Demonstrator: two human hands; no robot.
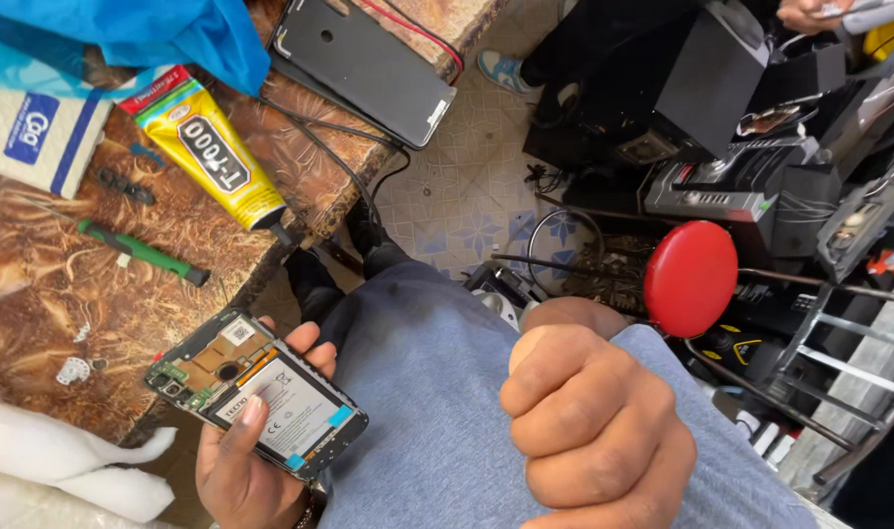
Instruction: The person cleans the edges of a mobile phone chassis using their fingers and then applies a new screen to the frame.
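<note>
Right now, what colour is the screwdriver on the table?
Green, with a black tip: screwdriver, head view.

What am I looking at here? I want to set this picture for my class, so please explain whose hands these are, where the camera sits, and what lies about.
The one picture comes from a camera on a person's head, looking down at their lap and hands. The left hand holds an opened phone, its back off, with the thumb on the white battery. The right hand is a closed fist resting on the knee; nothing shows in it. On the brown table lie a yellow glue tube, a green screwdriver, a dark phone cover and white cloth. A red stool stands on the floor.
</note>
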